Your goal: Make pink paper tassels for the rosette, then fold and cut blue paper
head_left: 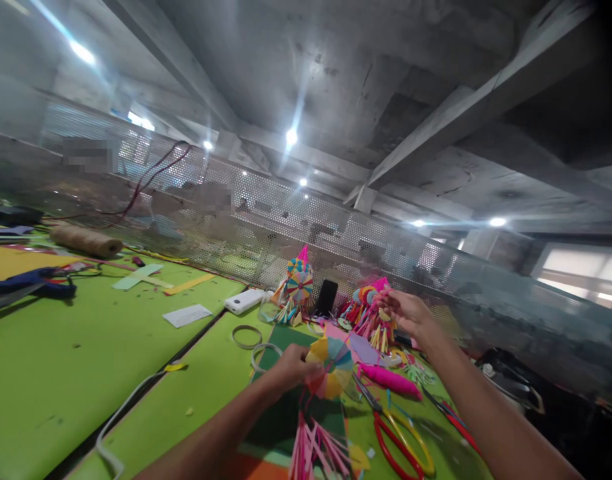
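My left hand (289,369) is closed on a colourful paper pinwheel ornament (333,373) with pink and yellow paper tassels (319,447) hanging below it, over a dark green cutting mat (281,427). My right hand (406,312) is raised farther back, fingers pinched on something thin that I cannot make out, just in front of a pile of finished pink ornaments (369,313). Another finished ornament (299,285) stands upright behind the mat.
On the green table (86,373) lie red and yellow scissors (401,440), a pink roll (389,380), wire rings (247,337), a white power bank (244,301), a black phone (326,297), a twine spool (86,241) and a white cable (121,417). A perforated metal screen (286,220) runs along the far edge.
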Action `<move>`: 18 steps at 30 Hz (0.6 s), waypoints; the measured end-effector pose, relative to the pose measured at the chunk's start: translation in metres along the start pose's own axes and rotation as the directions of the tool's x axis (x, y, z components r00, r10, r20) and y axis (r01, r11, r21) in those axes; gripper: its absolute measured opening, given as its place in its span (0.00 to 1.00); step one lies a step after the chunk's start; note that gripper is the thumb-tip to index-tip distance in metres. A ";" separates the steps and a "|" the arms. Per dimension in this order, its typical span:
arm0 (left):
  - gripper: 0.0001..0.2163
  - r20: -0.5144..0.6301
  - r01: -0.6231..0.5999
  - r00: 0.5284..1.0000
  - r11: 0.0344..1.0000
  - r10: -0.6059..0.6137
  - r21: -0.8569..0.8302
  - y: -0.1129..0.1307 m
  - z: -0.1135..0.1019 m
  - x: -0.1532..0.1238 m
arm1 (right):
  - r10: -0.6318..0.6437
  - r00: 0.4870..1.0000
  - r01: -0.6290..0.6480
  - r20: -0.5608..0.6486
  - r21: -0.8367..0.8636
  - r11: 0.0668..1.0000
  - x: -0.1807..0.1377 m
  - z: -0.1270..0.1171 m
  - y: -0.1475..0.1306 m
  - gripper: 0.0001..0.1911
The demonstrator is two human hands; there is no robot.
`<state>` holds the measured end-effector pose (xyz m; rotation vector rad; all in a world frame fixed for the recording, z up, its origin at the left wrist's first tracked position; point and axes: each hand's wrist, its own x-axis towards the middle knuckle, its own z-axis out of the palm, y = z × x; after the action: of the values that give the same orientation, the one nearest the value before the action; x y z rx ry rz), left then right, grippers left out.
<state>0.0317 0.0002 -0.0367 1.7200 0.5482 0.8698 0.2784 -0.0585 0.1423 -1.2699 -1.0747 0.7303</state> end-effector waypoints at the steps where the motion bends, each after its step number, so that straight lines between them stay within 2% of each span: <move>1: 0.14 0.005 -0.007 1.000 1.000 0.007 0.008 -0.001 0.000 0.002 | -0.002 1.000 0.002 -0.021 0.024 1.000 0.001 0.007 -0.004 0.08; 4: 0.16 0.009 0.024 1.000 0.998 -0.025 0.064 -0.005 -0.001 0.005 | -0.013 0.999 0.016 -0.044 0.061 0.998 0.006 0.029 -0.014 0.08; 7: 0.21 -0.069 0.081 0.995 0.977 -0.069 0.197 -0.001 0.000 0.007 | -0.018 0.998 0.022 -0.058 0.065 0.998 0.019 0.051 -0.020 0.09; 9: 0.19 -0.141 0.095 0.989 0.950 -0.054 0.299 0.009 0.005 0.005 | -0.014 0.998 0.018 -0.069 0.053 0.998 0.031 0.063 -0.022 0.11; 11: 0.15 -0.149 0.060 0.989 0.934 -0.008 0.351 0.028 0.013 -0.003 | 0.000 0.997 0.003 -0.082 0.033 0.999 0.046 0.074 -0.023 0.11; 14: 0.10 0.050 -0.160 0.987 0.858 0.155 0.488 0.061 0.024 -0.024 | 0.035 0.993 -0.035 -0.108 0.004 0.999 0.071 0.089 -0.026 0.10; 16: 0.11 0.200 -0.310 0.950 0.797 0.239 0.519 0.075 0.025 -0.039 | 0.059 0.990 -0.060 -0.129 -0.008 0.998 0.089 0.098 -0.026 0.14; 18: 0.12 0.325 -0.402 0.908 0.766 0.263 0.502 0.077 0.018 -0.051 | 0.077 0.985 -0.080 -0.152 -0.017 0.997 0.108 0.108 -0.026 0.17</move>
<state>0.0091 -0.0726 0.0191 2.4898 0.3502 0.7719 0.2151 0.0752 0.1868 -1.3711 -0.9164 0.6709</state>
